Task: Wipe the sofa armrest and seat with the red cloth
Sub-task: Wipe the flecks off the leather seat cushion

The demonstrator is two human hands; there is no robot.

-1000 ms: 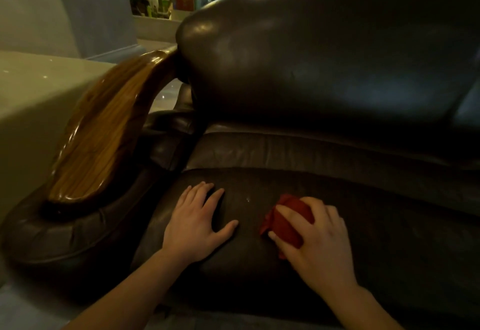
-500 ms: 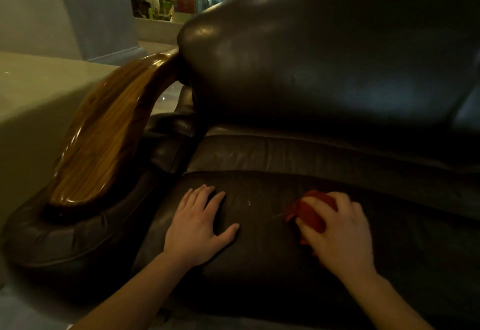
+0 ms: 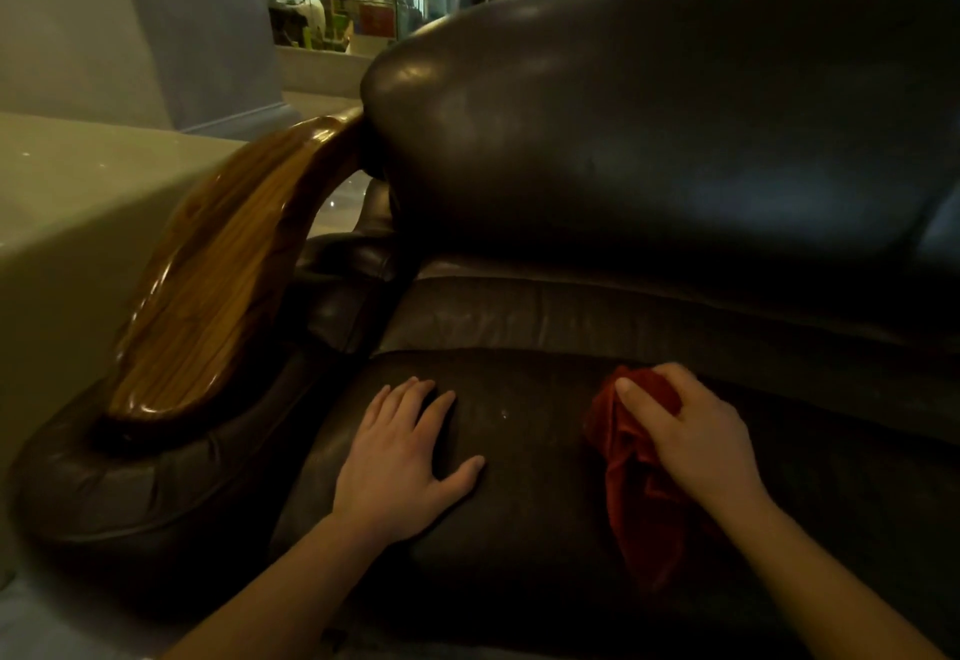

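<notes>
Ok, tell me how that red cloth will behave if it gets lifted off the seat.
The red cloth looks floppy: it lies crumpled in soft folds under the right hand, so it would probably droop and unfold when lifted. It seems thin, so likely light. On the smooth leather seat cushion it should slide readily rather than catch.

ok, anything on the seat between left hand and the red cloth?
Head view: only bare seat cushion between left hand and red cloth, apart from a tiny pale speck.

I see the red cloth (image 3: 641, 482) crumpled on the dark leather seat (image 3: 519, 529), lower right of frame; the glossy wooden armrest (image 3: 218, 295) slants at left.
</notes>
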